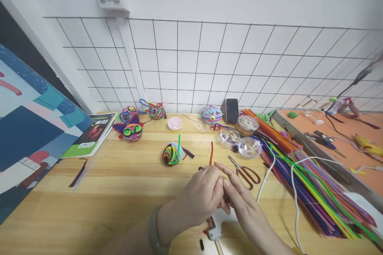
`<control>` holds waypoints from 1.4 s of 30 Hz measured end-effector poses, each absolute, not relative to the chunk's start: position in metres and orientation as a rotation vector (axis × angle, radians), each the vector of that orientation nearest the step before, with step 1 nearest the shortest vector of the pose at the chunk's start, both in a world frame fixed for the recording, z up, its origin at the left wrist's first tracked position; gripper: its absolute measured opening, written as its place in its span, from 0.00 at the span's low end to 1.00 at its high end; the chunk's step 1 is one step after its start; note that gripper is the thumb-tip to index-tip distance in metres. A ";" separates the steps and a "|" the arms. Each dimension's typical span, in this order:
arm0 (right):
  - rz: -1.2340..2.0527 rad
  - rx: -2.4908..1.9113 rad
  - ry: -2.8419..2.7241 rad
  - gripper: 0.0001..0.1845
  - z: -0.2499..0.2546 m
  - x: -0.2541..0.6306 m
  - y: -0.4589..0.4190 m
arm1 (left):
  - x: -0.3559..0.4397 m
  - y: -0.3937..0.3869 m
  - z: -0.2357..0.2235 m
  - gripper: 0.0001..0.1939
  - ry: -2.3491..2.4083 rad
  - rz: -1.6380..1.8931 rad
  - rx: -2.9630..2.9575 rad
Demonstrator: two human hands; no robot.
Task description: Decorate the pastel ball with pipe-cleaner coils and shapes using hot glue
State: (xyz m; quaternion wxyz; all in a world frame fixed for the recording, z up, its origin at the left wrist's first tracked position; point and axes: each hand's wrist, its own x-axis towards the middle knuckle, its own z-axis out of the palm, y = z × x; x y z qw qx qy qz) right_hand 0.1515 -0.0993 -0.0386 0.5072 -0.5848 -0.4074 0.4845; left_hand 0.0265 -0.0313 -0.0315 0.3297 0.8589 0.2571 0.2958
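Observation:
My left hand point(203, 193) is curled closed above the front of the wooden table. Against it, my right hand point(241, 195) presses its thumb and fingers to the left fingertips. Whatever sits between them is hidden. A short red pipe cleaner point(212, 153) shows just beyond my knuckles; whether it touches the left hand I cannot tell. Beneath the hands lies a glue gun point(214, 232), partly covered. Scissors with brown handles point(245, 172) rest right of my fingers. Farther off sits a ball wrapped in coloured pipe cleaners point(171, 154), with a green strip point(179, 147) upright against it.
Bundled pipe cleaners point(311, 191) and a white cable point(295, 191) lie at right, beside an orange-lined tray point(368, 179). Clear plastic shells point(249, 147), a spool point(247, 124), a pink dish point(175, 123) and decorated balls point(132, 132) stand farther back. Books point(89, 137) lie left.

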 end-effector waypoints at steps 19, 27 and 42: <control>1.368 -1.084 -0.907 0.27 -0.043 0.149 -0.093 | 0.029 -0.025 -0.033 0.13 0.588 0.652 1.457; 1.328 -1.160 -0.931 0.31 -0.043 0.154 -0.093 | 0.017 -0.014 -0.026 0.16 0.901 1.056 1.773; 0.856 -1.717 -1.567 0.22 -0.090 0.207 -0.116 | -0.072 0.088 -0.057 0.40 1.242 0.562 1.958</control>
